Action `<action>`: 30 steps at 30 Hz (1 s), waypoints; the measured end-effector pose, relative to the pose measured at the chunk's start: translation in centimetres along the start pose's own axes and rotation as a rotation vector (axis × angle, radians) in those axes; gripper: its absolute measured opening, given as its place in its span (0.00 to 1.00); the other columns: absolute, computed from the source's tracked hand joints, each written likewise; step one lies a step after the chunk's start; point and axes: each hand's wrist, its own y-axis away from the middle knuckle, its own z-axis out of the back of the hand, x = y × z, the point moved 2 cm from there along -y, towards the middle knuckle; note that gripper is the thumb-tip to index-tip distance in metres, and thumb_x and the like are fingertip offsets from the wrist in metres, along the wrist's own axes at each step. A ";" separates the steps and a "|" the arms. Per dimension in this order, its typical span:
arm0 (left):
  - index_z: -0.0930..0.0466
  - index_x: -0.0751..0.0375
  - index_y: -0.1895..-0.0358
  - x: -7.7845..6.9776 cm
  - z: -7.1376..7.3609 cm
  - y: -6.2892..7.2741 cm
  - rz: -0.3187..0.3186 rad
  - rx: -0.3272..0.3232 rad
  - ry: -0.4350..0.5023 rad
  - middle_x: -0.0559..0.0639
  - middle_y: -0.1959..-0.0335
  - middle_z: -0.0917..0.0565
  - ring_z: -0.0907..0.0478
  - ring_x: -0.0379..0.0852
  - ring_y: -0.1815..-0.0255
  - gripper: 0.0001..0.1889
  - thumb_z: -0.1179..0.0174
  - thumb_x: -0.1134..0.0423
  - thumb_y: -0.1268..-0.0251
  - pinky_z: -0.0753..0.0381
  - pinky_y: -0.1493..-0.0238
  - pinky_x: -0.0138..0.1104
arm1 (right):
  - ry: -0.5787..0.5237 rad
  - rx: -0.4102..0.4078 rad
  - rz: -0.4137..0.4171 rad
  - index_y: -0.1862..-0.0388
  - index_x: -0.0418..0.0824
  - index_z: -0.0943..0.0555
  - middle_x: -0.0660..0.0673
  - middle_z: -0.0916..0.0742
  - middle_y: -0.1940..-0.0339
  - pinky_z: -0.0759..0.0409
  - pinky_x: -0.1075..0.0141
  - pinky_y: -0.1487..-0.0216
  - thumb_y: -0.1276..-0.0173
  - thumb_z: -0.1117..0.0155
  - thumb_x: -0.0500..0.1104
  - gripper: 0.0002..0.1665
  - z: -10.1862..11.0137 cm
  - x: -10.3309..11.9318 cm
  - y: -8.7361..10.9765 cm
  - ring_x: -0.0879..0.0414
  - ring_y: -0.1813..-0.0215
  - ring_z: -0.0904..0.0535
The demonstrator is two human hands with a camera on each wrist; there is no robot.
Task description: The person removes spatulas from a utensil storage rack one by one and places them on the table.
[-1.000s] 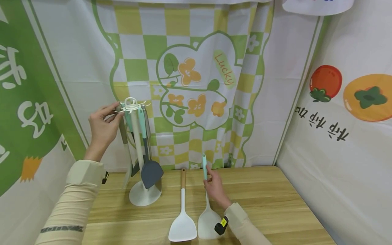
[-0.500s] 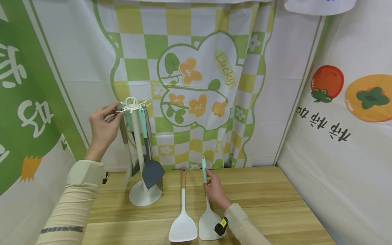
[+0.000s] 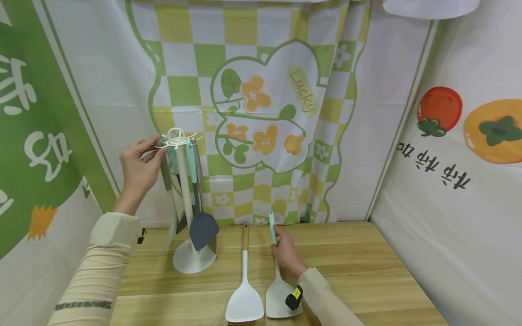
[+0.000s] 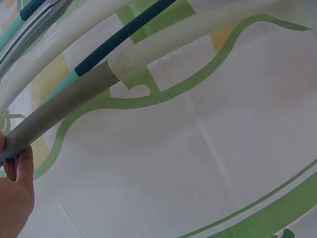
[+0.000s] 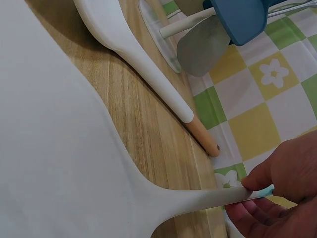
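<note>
At the left of the head view, my left hand (image 3: 140,165) pinches the top of a grey-handled cooking utensil (image 4: 64,111) hanging on a white utensil rack (image 3: 184,190). The head of that utensil is hard to make out. My right hand (image 3: 288,251) holds a white turner (image 3: 279,294) by its turquoise handle, with thumb and fingers around it. Its broad blade points toward me and is partly covered by the wrist camera. To its left, a second white turner (image 3: 244,301) with a wooden handle lies on the table.
A dark blue-grey turner (image 3: 204,231) and other turquoise-handled utensils hang from the rack's hooks. The wooden table (image 3: 346,271) ends at a checkered cloth (image 3: 261,194) behind. Printed fabric walls (image 3: 440,190) stand at both sides.
My right hand and the turquoise-handled turner have shifted slightly toward me, the handle tip now lower in the head view. The left hand keeps its pinch at the rack. The head view drifts slightly.
</note>
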 end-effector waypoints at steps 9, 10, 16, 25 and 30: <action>0.17 0.71 0.42 -0.1 0.0 -0.1 -0.002 -0.003 0.006 0.42 0.55 0.20 0.20 0.29 0.54 0.19 0.36 0.80 0.36 0.18 0.47 0.21 | 0.085 0.013 0.013 0.34 0.17 0.30 0.26 0.18 0.57 0.26 0.72 0.77 0.46 0.40 0.19 0.36 -0.2 -0.5 -0.4 0.59 0.74 0.30; 0.17 0.71 0.42 -0.1 0.0 -0.1 -0.003 -0.003 0.006 0.42 0.55 0.20 0.20 0.29 0.54 0.19 0.36 0.80 0.36 0.18 0.47 0.21 | 0.095 0.019 0.010 0.34 0.18 0.30 0.26 0.18 0.57 0.24 0.70 0.75 0.46 0.40 0.19 0.36 -0.3 -0.6 -0.5 0.57 0.72 0.28; 0.18 0.71 0.42 -0.1 0.0 0.0 0.004 -0.001 -0.001 0.49 0.54 0.19 0.20 0.28 0.54 0.19 0.36 0.80 0.36 0.17 0.47 0.21 | 0.147 0.043 0.020 0.43 0.20 0.24 0.29 0.17 0.60 0.15 0.48 0.55 0.47 0.39 0.19 0.28 -0.6 -0.6 -0.6 0.39 0.57 0.20; 0.18 0.71 0.41 0.0 0.0 0.1 0.010 -0.002 -0.002 0.58 0.51 0.19 0.20 0.29 0.53 0.19 0.36 0.79 0.36 0.18 0.46 0.21 | 0.221 0.089 -0.040 0.43 0.18 0.25 0.26 0.16 0.57 0.16 0.45 0.51 0.43 0.37 0.21 0.26 -0.7 -0.5 -0.5 0.37 0.53 0.19; 0.18 0.72 0.41 -0.1 0.0 0.1 -0.002 -0.002 0.002 0.63 0.50 0.19 0.20 0.29 0.53 0.19 0.36 0.80 0.36 0.18 0.46 0.21 | 0.221 0.120 -0.078 0.43 0.18 0.25 0.28 0.17 0.60 0.16 0.50 0.56 0.40 0.39 0.21 0.24 -0.7 -0.4 -0.6 0.43 0.58 0.21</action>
